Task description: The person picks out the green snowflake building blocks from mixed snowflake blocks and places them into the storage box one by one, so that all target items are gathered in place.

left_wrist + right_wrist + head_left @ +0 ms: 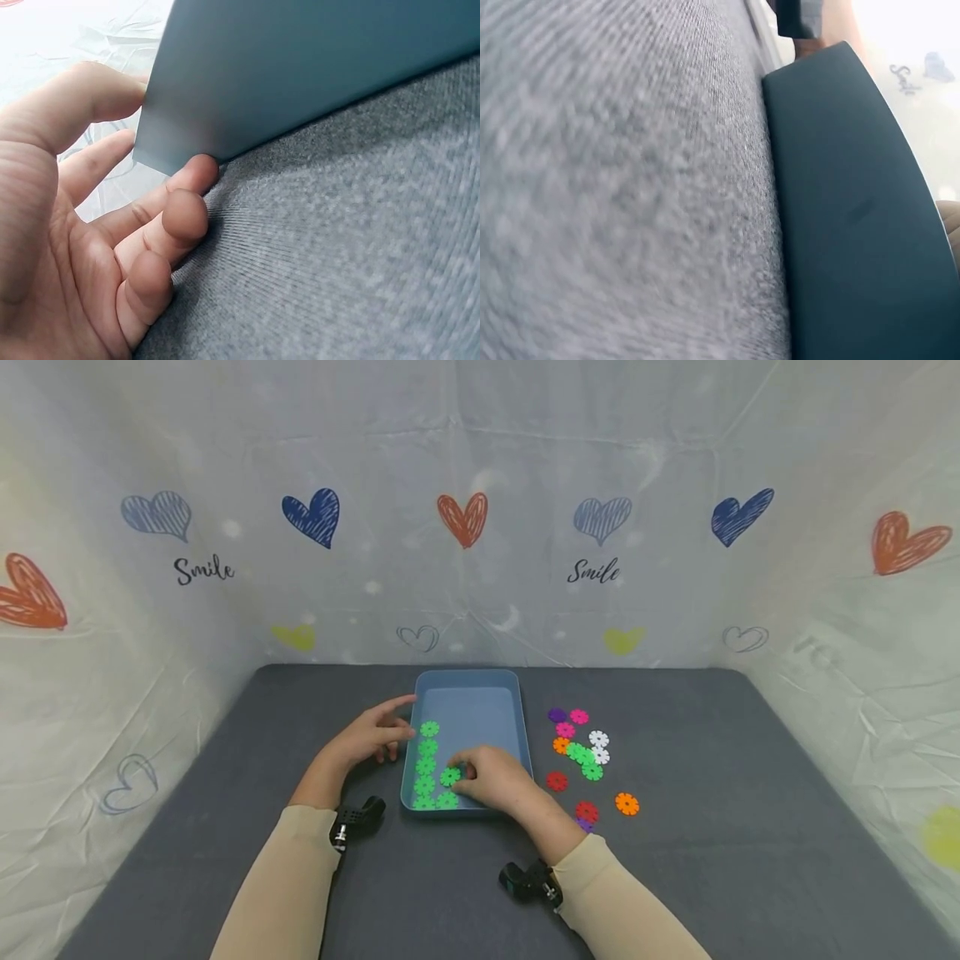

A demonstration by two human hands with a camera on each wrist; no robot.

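Note:
A blue tray [480,714] lies on the table, with several green notched plastic discs [425,766] lined up along its left side and near corner. My right hand [495,777] reaches over the tray and pinches one green disc [449,777] between thumb and fingers, just right of that line. At the tray's left edge rests my left hand [365,737], thumb and forefinger against the side, the other fingers loosely bent. The left wrist view shows those fingertips touching the tray's wall [300,67]. In the right wrist view the near wall [855,202] hides most of the right hand.
Right of the tray lie loose discs: green [581,753], white [598,739], pink [579,717], purple [557,715], red [557,781] and orange [627,804]. A dark grey cloth [712,760] covers the table. A white printed curtain [525,443] hangs behind and at both sides.

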